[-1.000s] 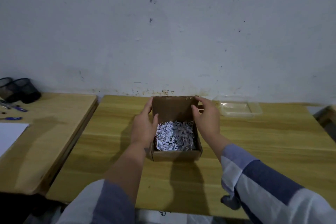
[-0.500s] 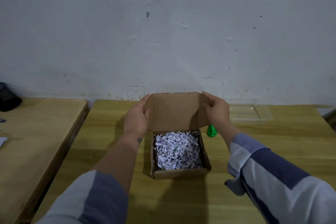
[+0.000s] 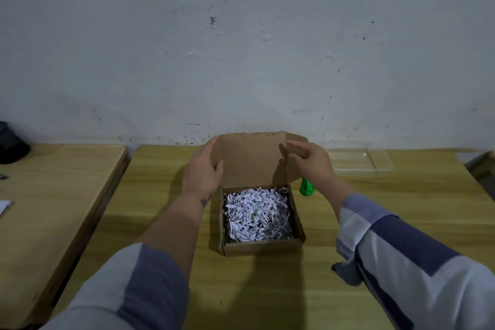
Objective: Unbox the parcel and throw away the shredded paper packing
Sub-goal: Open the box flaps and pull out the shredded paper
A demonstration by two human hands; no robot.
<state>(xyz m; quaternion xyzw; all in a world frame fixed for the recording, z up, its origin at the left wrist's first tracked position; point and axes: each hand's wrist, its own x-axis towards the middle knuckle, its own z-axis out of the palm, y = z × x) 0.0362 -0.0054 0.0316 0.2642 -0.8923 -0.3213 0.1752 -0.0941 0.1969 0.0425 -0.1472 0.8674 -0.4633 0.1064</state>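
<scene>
A small brown cardboard box point(image 3: 261, 246) stands on the wooden table point(image 3: 267, 292), its lid point(image 3: 253, 159) tilted up and back toward the wall. White shredded paper point(image 3: 255, 215) fills the inside; whatever lies beneath is hidden. My left hand point(image 3: 203, 169) holds the lid's left side flap, thumb in front and fingers behind. My right hand point(image 3: 312, 161) grips the lid's right flap the same way.
A small green object point(image 3: 306, 188) stands just right of the box, behind my right wrist. A clear plastic tray point(image 3: 359, 159) lies at the back right near the wall. A second table point(image 3: 53, 195) sits to the left with a black mesh holder point(image 3: 12, 143).
The lid has swung from over the box to upright and back. Both hands rose with its side flaps. The green object came into sight beside the box.
</scene>
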